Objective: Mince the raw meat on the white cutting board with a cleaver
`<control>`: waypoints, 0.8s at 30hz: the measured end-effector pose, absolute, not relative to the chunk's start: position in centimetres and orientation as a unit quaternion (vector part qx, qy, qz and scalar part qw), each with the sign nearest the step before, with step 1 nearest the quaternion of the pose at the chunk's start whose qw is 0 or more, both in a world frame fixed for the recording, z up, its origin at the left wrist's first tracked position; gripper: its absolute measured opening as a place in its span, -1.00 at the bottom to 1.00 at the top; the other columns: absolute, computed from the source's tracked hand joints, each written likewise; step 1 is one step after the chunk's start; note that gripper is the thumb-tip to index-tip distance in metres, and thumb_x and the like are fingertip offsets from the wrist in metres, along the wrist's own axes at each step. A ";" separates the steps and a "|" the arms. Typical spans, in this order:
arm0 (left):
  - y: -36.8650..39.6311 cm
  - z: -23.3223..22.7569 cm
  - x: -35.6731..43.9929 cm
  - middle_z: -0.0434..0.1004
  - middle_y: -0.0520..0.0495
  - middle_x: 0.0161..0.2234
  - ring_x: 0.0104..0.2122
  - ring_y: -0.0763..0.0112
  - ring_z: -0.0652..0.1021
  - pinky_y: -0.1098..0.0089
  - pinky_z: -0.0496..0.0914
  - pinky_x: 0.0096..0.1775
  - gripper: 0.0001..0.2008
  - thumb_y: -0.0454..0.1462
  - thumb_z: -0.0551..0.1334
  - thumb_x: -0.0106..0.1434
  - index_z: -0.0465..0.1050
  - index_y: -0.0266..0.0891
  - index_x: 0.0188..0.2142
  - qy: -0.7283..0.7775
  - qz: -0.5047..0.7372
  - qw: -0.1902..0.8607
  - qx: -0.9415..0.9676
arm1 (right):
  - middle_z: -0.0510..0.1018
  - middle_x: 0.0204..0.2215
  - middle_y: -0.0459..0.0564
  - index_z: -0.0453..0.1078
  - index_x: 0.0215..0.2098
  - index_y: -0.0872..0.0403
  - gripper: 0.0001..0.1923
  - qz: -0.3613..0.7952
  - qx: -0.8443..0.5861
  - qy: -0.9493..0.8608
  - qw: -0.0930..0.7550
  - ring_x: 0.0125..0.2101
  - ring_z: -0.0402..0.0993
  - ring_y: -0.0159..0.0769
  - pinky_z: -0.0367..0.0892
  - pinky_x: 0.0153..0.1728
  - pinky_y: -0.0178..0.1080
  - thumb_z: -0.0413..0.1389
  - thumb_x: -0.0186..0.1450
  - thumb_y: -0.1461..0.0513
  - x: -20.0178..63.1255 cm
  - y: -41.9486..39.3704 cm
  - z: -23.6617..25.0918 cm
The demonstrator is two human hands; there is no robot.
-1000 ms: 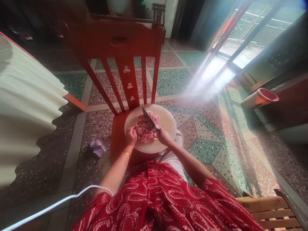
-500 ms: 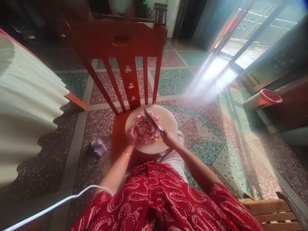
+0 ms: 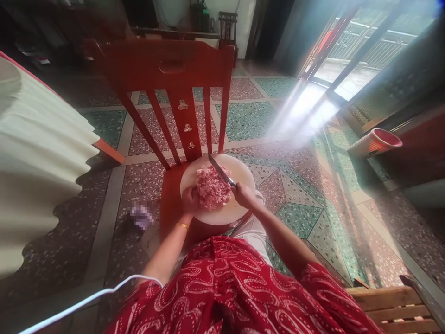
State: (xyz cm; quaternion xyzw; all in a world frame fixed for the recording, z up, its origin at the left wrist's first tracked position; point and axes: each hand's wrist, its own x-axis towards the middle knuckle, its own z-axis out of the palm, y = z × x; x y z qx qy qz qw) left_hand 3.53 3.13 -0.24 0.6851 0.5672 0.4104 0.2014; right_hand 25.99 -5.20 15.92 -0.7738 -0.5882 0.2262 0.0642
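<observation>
fingers touching minced meat

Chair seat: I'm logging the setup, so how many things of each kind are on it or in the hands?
Boards: 1
Meat heaps: 1
Knives: 1, held in the right hand; the left hand rests at the meat
Total: 3

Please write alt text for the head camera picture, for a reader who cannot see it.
A person's right hand holds a knife over a heap of minced meat on a round white board; the left hand steadies the meat. The board lies on a red wooden chair.
</observation>
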 end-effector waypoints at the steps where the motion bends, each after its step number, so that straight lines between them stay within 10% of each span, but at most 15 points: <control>1: 3.1 -0.2 3.5 0.52 -0.23 -0.20 -0.14 0.18 0.50 0.14 0.37 -0.02 -0.69 -0.28 -0.04 0.26 0.46 -0.26 -0.18 0.567 0.409 0.202 0.686 | 0.57 -0.32 0.15 0.29 -0.17 0.10 -0.72 0.206 -0.769 -0.599 0.083 -0.36 0.49 -0.14 0.15 -0.43 -0.27 -0.16 0.42 0.11 26.2 -5.3 16.9; 5: 3.2 -0.4 3.6 0.52 -0.25 -0.20 -0.13 0.18 0.50 0.14 0.36 0.01 -0.69 -0.28 -0.04 0.27 0.45 -0.27 -0.18 0.570 0.414 0.192 0.683 | 0.56 -0.27 0.12 0.22 -0.03 0.09 -0.65 0.141 -0.751 -0.619 0.182 -0.29 0.49 -0.12 0.18 -0.40 -0.27 -0.26 0.43 0.08 25.5 -4.1 18.9; 12: 3.0 -0.2 3.5 0.52 -0.21 -0.20 -0.13 0.22 0.50 0.16 0.36 -0.01 -0.69 -0.27 -0.04 0.27 0.45 -0.24 -0.18 0.571 0.406 0.201 0.685 | 0.58 -0.27 0.24 0.32 -0.15 0.16 -0.72 0.255 -0.774 -0.579 0.026 -0.31 0.51 -0.09 0.18 -0.41 -0.25 -0.13 0.40 0.15 25.3 -3.9 15.7; 19: 3.2 -0.5 3.5 0.52 -0.23 -0.20 -0.12 0.20 0.50 0.16 0.36 0.00 -0.69 -0.27 -0.03 0.27 0.45 -0.25 -0.18 0.569 0.413 0.194 0.684 | 0.57 -0.23 0.15 0.20 0.01 0.11 -0.60 0.166 -0.764 -0.603 0.157 -0.23 0.49 -0.11 0.18 -0.39 -0.26 -0.31 0.45 0.09 25.3 -3.7 18.0; 24: 3.0 -0.1 3.4 0.52 -0.22 -0.20 -0.13 0.21 0.50 0.16 0.37 -0.01 -0.70 -0.29 -0.04 0.26 0.45 -0.24 -0.19 0.570 0.406 0.201 0.685 | 0.58 -0.23 0.21 0.29 -0.04 0.16 -0.70 0.258 -0.774 -0.577 0.043 -0.28 0.52 -0.13 0.21 -0.37 -0.27 -0.14 0.41 0.16 24.3 -3.7 14.9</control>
